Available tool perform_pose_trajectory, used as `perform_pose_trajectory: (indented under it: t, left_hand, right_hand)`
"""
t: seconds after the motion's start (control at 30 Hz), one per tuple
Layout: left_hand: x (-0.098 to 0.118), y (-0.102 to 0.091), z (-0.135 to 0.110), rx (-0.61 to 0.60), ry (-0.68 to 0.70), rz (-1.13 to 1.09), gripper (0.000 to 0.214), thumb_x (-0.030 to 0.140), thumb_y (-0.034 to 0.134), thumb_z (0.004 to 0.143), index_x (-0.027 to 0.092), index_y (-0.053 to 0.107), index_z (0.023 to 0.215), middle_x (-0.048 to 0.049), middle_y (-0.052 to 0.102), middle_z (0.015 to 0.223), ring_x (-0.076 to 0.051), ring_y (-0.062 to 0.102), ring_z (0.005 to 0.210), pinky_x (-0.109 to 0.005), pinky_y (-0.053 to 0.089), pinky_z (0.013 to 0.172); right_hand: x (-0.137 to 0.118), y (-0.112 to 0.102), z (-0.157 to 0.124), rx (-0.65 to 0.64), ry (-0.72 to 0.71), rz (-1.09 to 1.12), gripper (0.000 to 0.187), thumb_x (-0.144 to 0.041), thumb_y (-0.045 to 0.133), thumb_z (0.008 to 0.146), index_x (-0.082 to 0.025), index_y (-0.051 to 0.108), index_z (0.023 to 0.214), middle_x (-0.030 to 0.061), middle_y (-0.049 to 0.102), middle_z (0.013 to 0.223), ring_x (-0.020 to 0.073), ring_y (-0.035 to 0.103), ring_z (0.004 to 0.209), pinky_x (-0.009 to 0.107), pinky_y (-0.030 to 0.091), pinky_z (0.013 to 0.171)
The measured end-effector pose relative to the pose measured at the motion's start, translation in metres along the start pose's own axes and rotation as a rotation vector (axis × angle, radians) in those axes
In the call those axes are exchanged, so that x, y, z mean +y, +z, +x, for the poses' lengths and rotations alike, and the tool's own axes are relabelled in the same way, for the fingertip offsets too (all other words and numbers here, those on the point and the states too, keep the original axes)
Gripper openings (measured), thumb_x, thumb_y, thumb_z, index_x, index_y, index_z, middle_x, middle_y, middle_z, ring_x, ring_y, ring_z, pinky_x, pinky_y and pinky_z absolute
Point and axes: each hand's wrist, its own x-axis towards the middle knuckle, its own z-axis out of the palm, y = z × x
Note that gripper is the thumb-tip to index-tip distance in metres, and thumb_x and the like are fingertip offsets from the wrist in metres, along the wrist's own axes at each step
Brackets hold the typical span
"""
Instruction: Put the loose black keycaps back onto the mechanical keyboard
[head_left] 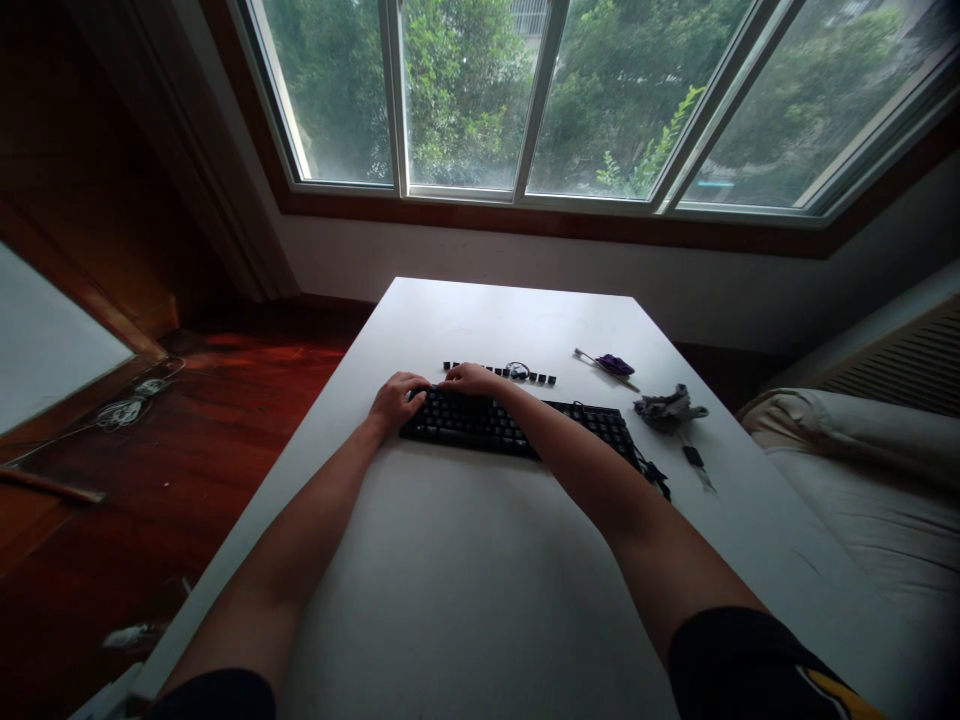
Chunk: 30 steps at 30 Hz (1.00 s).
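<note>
A black keyboard [480,425] lies across the white table in front of me. My left hand [397,400] is closed around its left end, with the thumb over the near side and the fingers at the back edge. My right hand [472,379] is at the keyboard's upper left, fingers bent together and fingertips down on the top row. Whatever is between those fingertips is too small to make out. Behind the keyboard stands a row of loose black keycaps [542,378], partly hidden by my right hand. A thin wire loop tool [517,370] lies among them.
On the white table [480,600], a brush with a purple head [615,365], a crumpled grey cloth [667,408] and a small black-and-clear item [694,458] lie to the right. The keyboard's bundled cable [654,475] sits at its right end. A window is ahead.
</note>
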Motion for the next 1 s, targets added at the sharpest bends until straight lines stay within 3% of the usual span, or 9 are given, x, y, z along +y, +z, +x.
perform_pose_trajectory:
  t: [0.37,0.47,0.63,0.77,1.0]
  left_hand:
    - [0.002,-0.002,0.0,-0.009,-0.006,0.009,0.023,0.022,0.058,0.091,0.027,0.074,0.106,-0.0022,0.072,0.113,-0.023,0.062,0.112,-0.043,0.049,0.105]
    - [0.003,-0.002,0.0,-0.01,0.003,0.001,0.023,0.022,0.058,0.091,0.027,0.073,0.107,-0.0024,0.072,0.113,-0.023,0.061,0.112,-0.043,0.049,0.106]
    - [0.006,-0.004,0.001,-0.028,0.007,-0.018,0.025,0.023,0.058,0.09,0.027,0.073,0.11,-0.0027,0.072,0.117,-0.024,0.061,0.115,-0.044,0.048,0.108]
    - [0.006,-0.004,0.0,-0.032,0.009,-0.021,0.025,0.024,0.058,0.09,0.027,0.072,0.111,-0.0029,0.071,0.117,-0.024,0.06,0.117,-0.045,0.047,0.108]
    - [0.006,-0.003,0.0,-0.027,0.024,-0.024,0.025,0.023,0.058,0.09,0.026,0.072,0.111,-0.0028,0.071,0.117,-0.024,0.06,0.116,-0.044,0.047,0.109]
  right_hand:
    - [0.005,0.003,0.004,-0.037,0.018,0.048,0.036,-0.054,0.068,0.089,-0.022,0.078,0.103,0.0029,0.075,0.096,0.0174,0.066,0.086,0.022,0.043,0.069]
    - [0.005,0.004,0.003,0.071,0.061,0.007,0.034,-0.05,0.06,0.095,-0.022,0.077,0.1,0.0033,0.075,0.093,0.0176,0.065,0.085,0.024,0.043,0.07]
    - [0.0,0.008,0.005,0.417,0.076,-0.228,0.025,-0.036,0.056,0.098,-0.023,0.072,0.112,0.0091,0.07,0.112,0.0239,0.059,0.104,0.031,0.044,0.081]
    - [-0.003,0.009,0.013,0.436,-0.004,-0.41,0.029,-0.033,0.064,0.093,-0.022,0.069,0.119,0.0146,0.063,0.125,0.0305,0.05,0.117,0.039,0.041,0.095]
    - [-0.006,0.005,0.015,0.392,-0.065,-0.491,0.025,-0.026,0.06,0.094,-0.02,0.071,0.116,0.0165,0.062,0.126,0.0321,0.046,0.121,0.043,0.035,0.1]
